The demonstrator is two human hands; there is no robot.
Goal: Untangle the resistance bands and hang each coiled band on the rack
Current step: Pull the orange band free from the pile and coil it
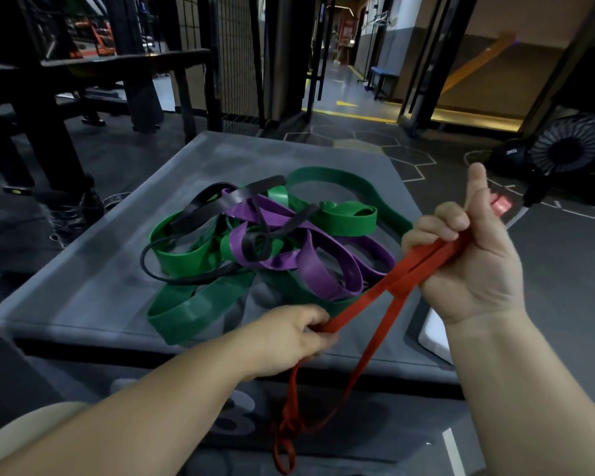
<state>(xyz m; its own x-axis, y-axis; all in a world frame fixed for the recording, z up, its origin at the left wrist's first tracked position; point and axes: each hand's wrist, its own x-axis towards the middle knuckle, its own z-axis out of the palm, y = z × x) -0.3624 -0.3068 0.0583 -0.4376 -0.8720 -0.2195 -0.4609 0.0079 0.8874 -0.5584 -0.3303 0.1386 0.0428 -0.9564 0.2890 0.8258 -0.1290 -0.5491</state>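
Gripping the thin red rubber band in our left hand and right hand, we risk its twisted tail snagging.

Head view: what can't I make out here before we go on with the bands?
All in the head view:
- Red band: upper end hidden inside the right hand; lowest twist runs to the bottom edge.
- Green bands: count unclear, overlaps in the pile hide it.
- Rack: none identifiable; background dark and blurred.

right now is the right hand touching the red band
Touching: the head view shows the right hand with fingers curled round the red band.
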